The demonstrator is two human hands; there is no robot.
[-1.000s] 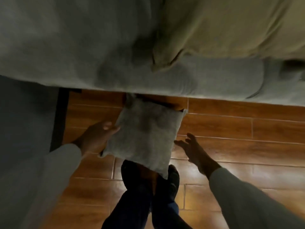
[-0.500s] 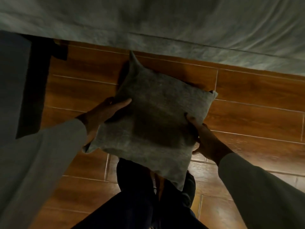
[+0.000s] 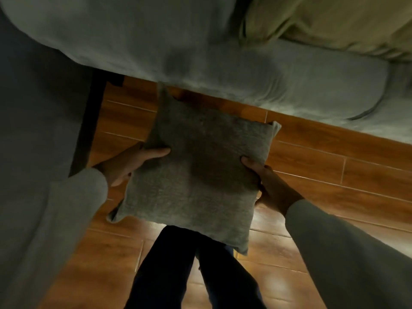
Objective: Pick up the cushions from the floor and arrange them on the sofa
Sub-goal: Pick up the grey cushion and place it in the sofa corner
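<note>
Long pale grey sleeves (image 3: 347, 248) cover both arms to the wrists; the trousers (image 3: 165, 270) look dark, perhaps navy.

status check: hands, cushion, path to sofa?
Left hand and right hand grip the grey cushion by opposite edges. Cushion held above wood floor. Sofa directly ahead, nothing between.

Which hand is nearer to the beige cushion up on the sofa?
Right. The right hand grips the grey cushion on the side below the beige cushion; the left hand grips the opposite edge.
</note>
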